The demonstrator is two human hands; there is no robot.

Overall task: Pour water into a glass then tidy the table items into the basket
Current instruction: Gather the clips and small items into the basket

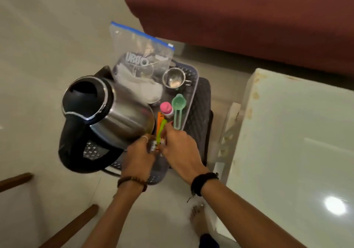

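Both hands meet over the near end of the basket [193,92]. The left hand [138,155] is curled, with its fingers closed around the lower ends of a green peeler [160,131] and an orange tool [159,122]. The right hand [178,148] is half closed; its fingertips touch the same handles, but how firmly it grips them I cannot tell. Just left of the hands a steel kettle [107,113] lies tilted in the basket. Beyond the hands are a pink-capped bottle [166,108], a green measuring spoon [178,109], a steel cup [174,78], a white cloth [141,88] and a zip bag [141,48]. The table [298,132] stands to the right.
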